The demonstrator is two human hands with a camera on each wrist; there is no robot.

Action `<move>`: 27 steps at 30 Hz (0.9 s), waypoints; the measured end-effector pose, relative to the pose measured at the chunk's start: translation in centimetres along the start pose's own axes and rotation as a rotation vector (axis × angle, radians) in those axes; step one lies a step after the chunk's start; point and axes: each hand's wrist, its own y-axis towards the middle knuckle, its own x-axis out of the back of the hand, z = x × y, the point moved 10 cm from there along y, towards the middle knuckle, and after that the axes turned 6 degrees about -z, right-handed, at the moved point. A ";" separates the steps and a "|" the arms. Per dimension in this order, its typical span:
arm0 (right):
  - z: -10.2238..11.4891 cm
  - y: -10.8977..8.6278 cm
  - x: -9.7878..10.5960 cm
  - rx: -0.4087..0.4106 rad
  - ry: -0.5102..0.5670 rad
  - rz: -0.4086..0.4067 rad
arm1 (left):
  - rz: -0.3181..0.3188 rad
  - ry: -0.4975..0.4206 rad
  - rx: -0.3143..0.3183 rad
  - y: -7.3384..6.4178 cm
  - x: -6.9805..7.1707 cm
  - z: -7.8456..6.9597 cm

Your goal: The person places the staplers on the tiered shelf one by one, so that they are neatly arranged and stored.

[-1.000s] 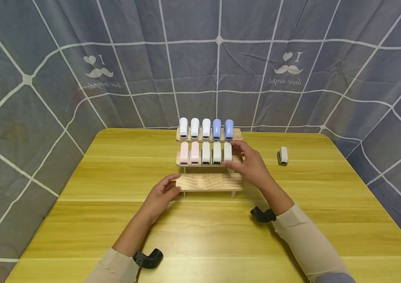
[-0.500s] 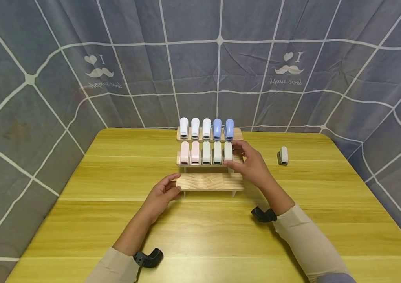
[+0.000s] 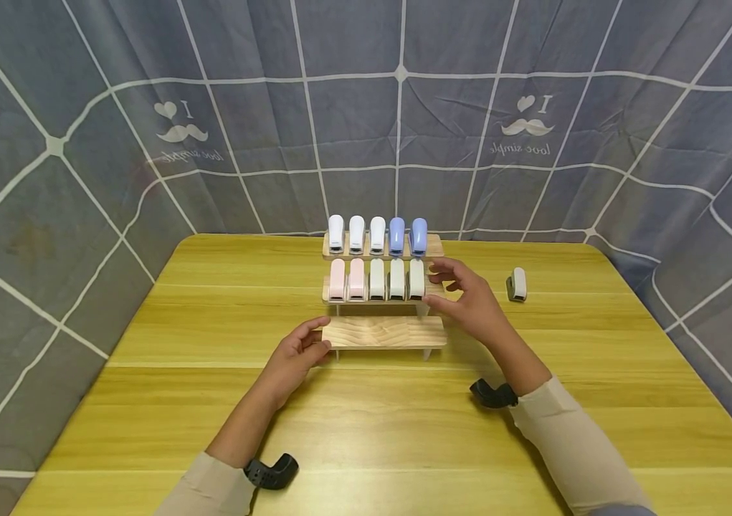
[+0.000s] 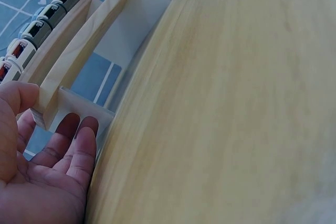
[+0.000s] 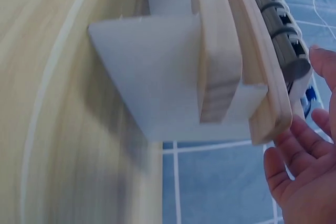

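My left hand (image 3: 291, 360) grips the left end of the lowest shelf (image 3: 383, 332) of a tiered wooden stand, thumb at its front corner and forefinger at the back. In the left wrist view, the hand's other fingers (image 4: 81, 153) curl below the board. My right hand (image 3: 469, 301) hovers at the right end of the middle shelf, fingers parted, just beside a pale grey-green mini stapler (image 3: 416, 279). That stapler ends a row with two more like it and two pink staplers (image 3: 347, 279). Fingertips of the right hand (image 5: 310, 156) lie near the shelf's end in the right wrist view.
Three white staplers (image 3: 356, 234) and two blue staplers (image 3: 407, 236) stand on the top shelf. Another pale stapler (image 3: 517, 284) sits on the wooden table (image 3: 366, 430) to the right. A grey checked curtain (image 3: 366, 122) hangs behind.
The right hand has let go of the rightmost stapler in the middle row and drawn slightly to the right. The left hand stays in place.
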 end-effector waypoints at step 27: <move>-9.5 -2.2 8.7 -0.193 -0.223 -0.027 | 0.003 -0.001 0.007 0.0 -0.1 0.0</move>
